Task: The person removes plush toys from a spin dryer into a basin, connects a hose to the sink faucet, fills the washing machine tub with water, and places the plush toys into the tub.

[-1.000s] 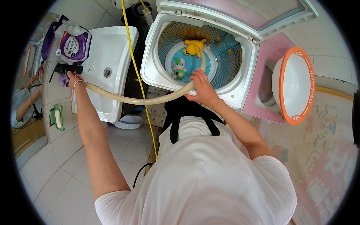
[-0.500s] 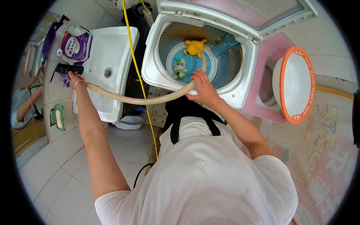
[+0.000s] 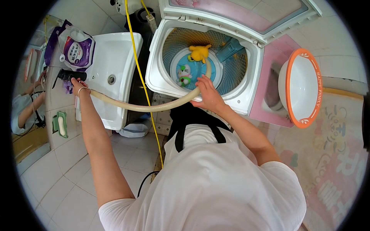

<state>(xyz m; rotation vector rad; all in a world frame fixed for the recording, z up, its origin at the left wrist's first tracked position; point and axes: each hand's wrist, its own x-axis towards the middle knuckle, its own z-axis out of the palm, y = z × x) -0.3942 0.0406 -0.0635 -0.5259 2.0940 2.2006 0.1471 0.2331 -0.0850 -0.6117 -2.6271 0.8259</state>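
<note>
A pale hose (image 3: pixel 142 107) runs from the black faucet (image 3: pixel 71 74) over the white sink (image 3: pixel 111 48) into the open washing machine tub (image 3: pixel 169 61). At the faucet my left hand (image 3: pixel 79 84) is closed round the hose end. My right hand (image 3: pixel 208 93) grips the hose at the tub's front rim, fingers curled over it. The hose's far end hangs inside the tub. A yellow plush toy (image 3: pixel 199 53) and a white and green plush toy (image 3: pixel 184 74) lie at the tub's bottom, which looks blue.
An orange-rimmed basin (image 3: pixel 303 88) leans on the pink right part of the machine. The raised lid (image 3: pixel 246 13) stands behind. A purple detergent bag (image 3: pixel 77 48) is by the sink. A yellow cord (image 3: pixel 138 69) hangs between sink and machine. A soap dish (image 3: pixel 60 124) is at left.
The view has shifted slightly. Both hands keep their hold on the hose, and the plush toys remain in the tub.
</note>
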